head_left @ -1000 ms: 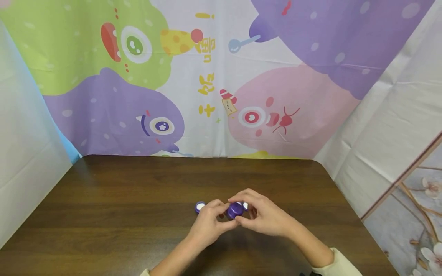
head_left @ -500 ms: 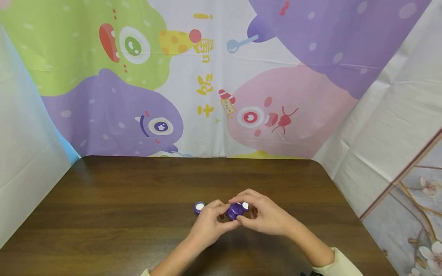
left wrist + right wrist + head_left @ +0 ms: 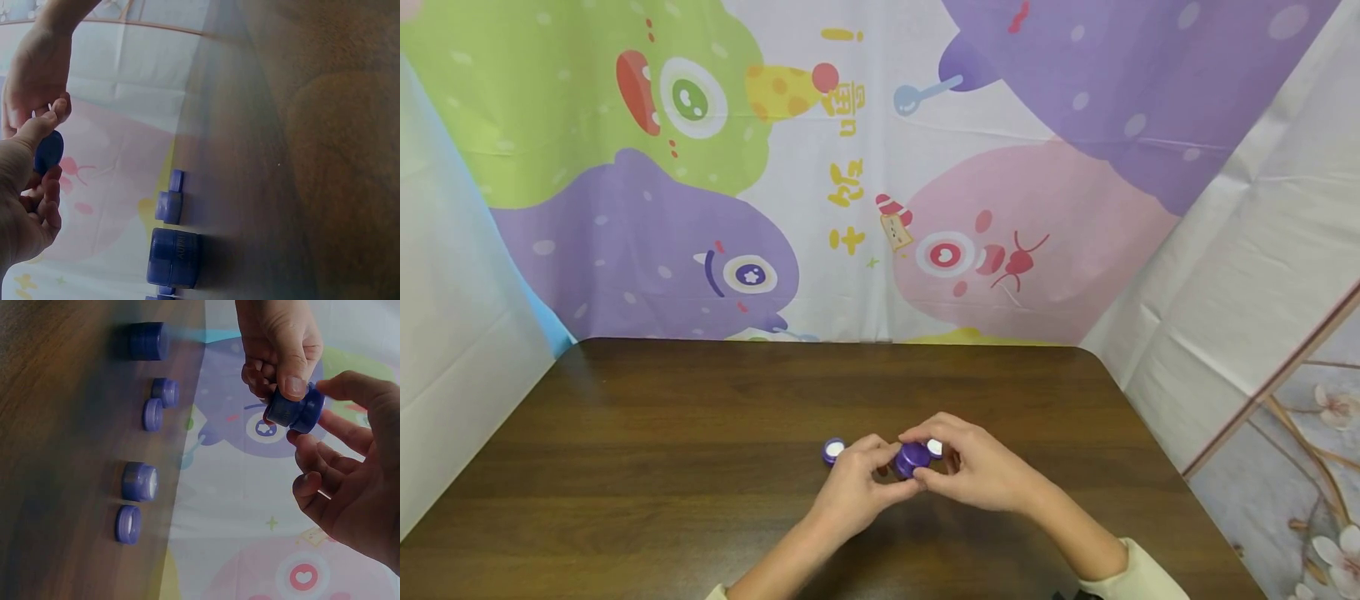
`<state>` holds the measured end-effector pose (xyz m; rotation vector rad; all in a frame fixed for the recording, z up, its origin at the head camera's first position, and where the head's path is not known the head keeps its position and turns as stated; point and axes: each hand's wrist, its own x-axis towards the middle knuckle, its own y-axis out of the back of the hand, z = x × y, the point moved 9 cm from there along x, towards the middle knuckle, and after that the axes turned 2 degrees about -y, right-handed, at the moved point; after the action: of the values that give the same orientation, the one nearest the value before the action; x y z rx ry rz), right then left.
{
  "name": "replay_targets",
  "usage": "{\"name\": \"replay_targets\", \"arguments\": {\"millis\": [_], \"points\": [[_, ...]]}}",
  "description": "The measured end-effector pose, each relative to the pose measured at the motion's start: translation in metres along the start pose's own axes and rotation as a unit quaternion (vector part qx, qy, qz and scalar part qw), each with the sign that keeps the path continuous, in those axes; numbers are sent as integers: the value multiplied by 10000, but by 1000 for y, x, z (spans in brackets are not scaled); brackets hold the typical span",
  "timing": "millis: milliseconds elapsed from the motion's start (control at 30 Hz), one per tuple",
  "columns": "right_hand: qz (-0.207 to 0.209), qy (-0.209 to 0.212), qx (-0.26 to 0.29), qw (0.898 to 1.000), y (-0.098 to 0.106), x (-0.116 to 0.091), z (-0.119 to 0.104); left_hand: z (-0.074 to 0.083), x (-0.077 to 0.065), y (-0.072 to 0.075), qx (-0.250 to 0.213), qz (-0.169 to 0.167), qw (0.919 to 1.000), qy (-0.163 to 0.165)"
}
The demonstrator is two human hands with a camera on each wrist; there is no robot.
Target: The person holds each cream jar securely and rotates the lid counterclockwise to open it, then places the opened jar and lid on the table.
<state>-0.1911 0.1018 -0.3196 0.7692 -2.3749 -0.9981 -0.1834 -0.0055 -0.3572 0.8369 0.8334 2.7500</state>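
Note:
A small purple cosmetic jar (image 3: 285, 411) is held up over the table between both hands. My left hand (image 3: 853, 485) grips its body, the thumb lying along the side in the right wrist view. At the jar's wider purple lid (image 3: 307, 414) is my right hand (image 3: 976, 467), pinching the rim between thumb and forefinger. Its other fingers hang loosely curled beneath. The lid sits against the jar's mouth, slightly tilted in the right wrist view. In the left wrist view, only a dark blue round face (image 3: 49, 153) shows between the hands.
On the wooden table (image 3: 662, 467) stand a larger closed purple jar (image 3: 149, 341), a small jar (image 3: 165, 392) with a loose lid (image 3: 152, 415) beside it, and an open jar (image 3: 140, 481) with white showing inside. Another lid (image 3: 128, 524) lies close by. A cartoon-print curtain (image 3: 842, 292) hangs behind.
The lid and the right hand's fingertips have shifted very slightly to the right. Both hands keep the same hold, and the left hand looks unmoved.

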Motion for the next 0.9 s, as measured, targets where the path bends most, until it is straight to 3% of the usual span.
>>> {"name": "replay_targets", "arguments": {"millis": [300,500,733,900], "points": [[442,-16,-174,9989,8,1,1,3,1,2,-4,111,9999,-122],[144,64,-97,9998,2,0,-1,2,1,2,16,67,9999,-86],[347,-79,-138,9993,7,1,0,1,2,2,7,49,10000,-21],[91,58,-98,9999,2,0,-2,1,1,2,17,-11,10000,3]]}}
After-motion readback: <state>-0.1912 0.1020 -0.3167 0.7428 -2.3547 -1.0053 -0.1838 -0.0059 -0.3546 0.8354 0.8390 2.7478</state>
